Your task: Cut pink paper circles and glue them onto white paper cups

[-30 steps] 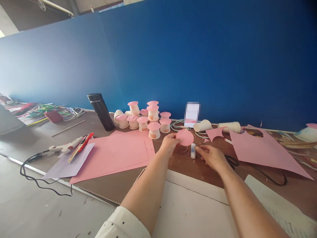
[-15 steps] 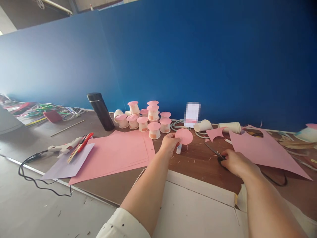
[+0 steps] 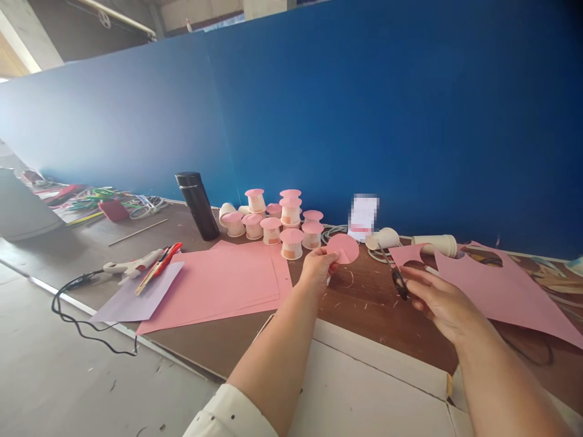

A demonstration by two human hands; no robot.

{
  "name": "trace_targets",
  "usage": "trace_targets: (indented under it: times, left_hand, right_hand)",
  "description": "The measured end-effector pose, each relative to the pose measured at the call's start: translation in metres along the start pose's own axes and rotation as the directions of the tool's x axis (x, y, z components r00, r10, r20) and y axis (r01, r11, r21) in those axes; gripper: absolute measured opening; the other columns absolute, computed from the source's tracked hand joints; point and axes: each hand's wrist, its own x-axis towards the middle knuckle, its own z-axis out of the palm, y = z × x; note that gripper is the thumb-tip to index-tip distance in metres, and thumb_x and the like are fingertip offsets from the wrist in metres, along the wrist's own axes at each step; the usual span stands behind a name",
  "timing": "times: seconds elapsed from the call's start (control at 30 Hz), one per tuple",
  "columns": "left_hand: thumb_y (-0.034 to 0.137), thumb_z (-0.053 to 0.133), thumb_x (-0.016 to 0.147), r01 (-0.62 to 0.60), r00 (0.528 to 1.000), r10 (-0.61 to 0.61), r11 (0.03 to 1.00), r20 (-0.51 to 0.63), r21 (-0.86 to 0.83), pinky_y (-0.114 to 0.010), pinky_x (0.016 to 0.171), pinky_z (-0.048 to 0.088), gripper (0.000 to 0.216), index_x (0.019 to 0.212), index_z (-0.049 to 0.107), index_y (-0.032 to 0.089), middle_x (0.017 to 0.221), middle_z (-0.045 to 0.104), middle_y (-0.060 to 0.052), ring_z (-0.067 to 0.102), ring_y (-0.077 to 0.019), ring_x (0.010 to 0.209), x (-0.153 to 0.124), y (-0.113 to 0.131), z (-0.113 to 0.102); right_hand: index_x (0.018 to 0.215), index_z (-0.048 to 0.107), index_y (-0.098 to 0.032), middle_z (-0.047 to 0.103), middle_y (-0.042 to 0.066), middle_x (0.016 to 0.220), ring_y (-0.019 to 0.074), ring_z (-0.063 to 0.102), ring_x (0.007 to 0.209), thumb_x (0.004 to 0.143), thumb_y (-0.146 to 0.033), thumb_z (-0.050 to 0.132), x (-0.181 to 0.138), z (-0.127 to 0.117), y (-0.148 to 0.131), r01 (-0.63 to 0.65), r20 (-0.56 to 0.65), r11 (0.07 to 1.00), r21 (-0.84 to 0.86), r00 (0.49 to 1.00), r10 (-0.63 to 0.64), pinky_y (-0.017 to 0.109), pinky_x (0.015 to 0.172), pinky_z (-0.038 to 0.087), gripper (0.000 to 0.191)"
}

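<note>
Between thumb and fingers, my left hand (image 3: 319, 266) pinches a round pink paper disc (image 3: 344, 248) above the brown tabletop. To its right, my right hand (image 3: 439, 297) grips a pair of scissors (image 3: 399, 282) by the dark handles, the blades pointing up and away. The scissors are apart from the disc. Just behind my left hand stand several upturned paper cups with pink paper tops (image 3: 291, 244), some stacked. Pink sheet offcuts with round cut-outs (image 3: 505, 285) lie beside my right hand.
Pink paper sheets (image 3: 228, 279) lie at the left, with a lilac sheet (image 3: 159, 297), a red utility knife (image 3: 159, 267) and a glue gun (image 3: 132, 266). A black flask (image 3: 198, 206) stands by the blue partition (image 3: 364, 109). A white cardboard box (image 3: 364, 376) is nearest me.
My right hand has lifted the scissors off the tabletop and turned the blades upward. My left hand still holds the disc, tilted slightly differently. The view has shifted a little.
</note>
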Motion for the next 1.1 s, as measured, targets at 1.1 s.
trace_targets:
  times: [1.1]
  left_hand:
    - [0.011, 0.074, 0.075, -0.076, 0.997, 0.075, 0.993, -0.02, -0.094, -0.015, 0.054, 0.042, 0.014, 0.076, 0.06, 0.012, 0.067, 0.058, 0.0, 0.049, -0.0031, 0.052, 0.003, 0.0, 0.0]
  right_hand:
    - [0.118, 0.072, -0.022, 0.062, 0.004, 0.081, 0.0124, 0.05, 0.067, 0.078, -0.051, 0.074, -0.027, 0.033, -0.02, -0.098, 0.522, 0.992, 0.079, 0.852, 0.042, 0.026, 0.059, 0.037, 0.05]
